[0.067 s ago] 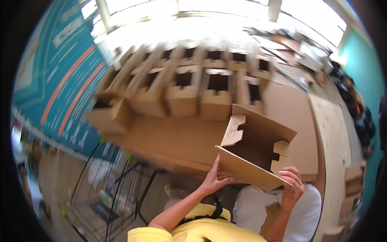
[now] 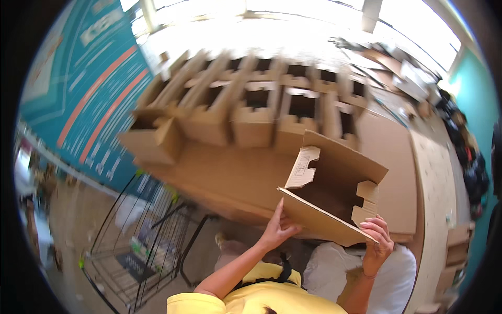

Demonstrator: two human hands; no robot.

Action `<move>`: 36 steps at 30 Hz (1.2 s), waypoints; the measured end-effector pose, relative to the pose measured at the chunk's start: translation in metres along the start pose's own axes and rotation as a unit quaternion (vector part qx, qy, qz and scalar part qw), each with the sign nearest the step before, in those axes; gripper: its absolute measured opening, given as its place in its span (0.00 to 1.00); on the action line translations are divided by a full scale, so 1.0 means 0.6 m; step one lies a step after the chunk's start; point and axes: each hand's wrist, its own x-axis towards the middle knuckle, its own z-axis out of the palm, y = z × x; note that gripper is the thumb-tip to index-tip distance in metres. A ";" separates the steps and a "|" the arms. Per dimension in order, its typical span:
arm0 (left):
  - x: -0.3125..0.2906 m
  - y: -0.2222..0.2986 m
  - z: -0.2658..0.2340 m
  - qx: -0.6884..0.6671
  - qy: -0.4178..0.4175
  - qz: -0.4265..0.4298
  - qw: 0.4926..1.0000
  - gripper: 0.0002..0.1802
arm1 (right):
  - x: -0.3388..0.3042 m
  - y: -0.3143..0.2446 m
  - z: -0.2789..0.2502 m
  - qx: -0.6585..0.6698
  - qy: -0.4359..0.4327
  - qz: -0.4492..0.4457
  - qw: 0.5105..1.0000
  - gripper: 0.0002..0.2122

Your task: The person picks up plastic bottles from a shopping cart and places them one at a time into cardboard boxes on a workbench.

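An open-topped brown cardboard box point(image 2: 328, 219) with notched inner flaps is tilted in front of me, held between both hands. My left hand point(image 2: 277, 231) grips its lower left corner, fingers on the near panel and the thumb stretched along beneath. Closed on the right end of that panel is my right hand point(image 2: 377, 239), its fingertips over the edge. Beyond the held box, several similar cardboard boxes point(image 2: 253, 123) stand upright in two rows on a cardboard-covered table point(image 2: 246, 170). At their left end sits another box point(image 2: 149, 144), turned at an angle.
A wire shopping cart point(image 2: 136, 256) stands at the lower left, below a large teal banner point(image 2: 99, 99). Flat cardboard point(image 2: 389, 178) and a pale wooden board point(image 2: 431, 209) lie to the right. White sacking point(image 2: 392, 272) is beside my right forearm. Black bags point(image 2: 473, 172) line the right wall.
The table, the box rows and the banner have shifted slightly right in the picture as my view turned. Both hands keep hold of the cardboard box, which has barely moved in view.
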 end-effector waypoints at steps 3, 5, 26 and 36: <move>-0.045 0.018 -0.076 -0.021 0.147 0.109 0.983 0.49 | 0.024 -0.039 0.068 0.064 -0.086 -0.012 0.994 0.09; -0.047 0.031 -0.213 0.044 0.174 0.104 0.978 0.46 | 0.047 -0.075 0.182 0.061 -0.145 0.006 0.987 0.09; -0.421 -0.079 -0.946 0.318 0.608 -0.139 0.714 0.14 | 0.185 -0.214 0.559 -0.289 -0.626 -0.217 0.691 0.26; -0.640 -0.324 -0.991 0.203 0.599 -0.556 0.539 0.35 | 0.187 -0.169 0.532 -0.339 -0.633 -0.249 0.650 0.20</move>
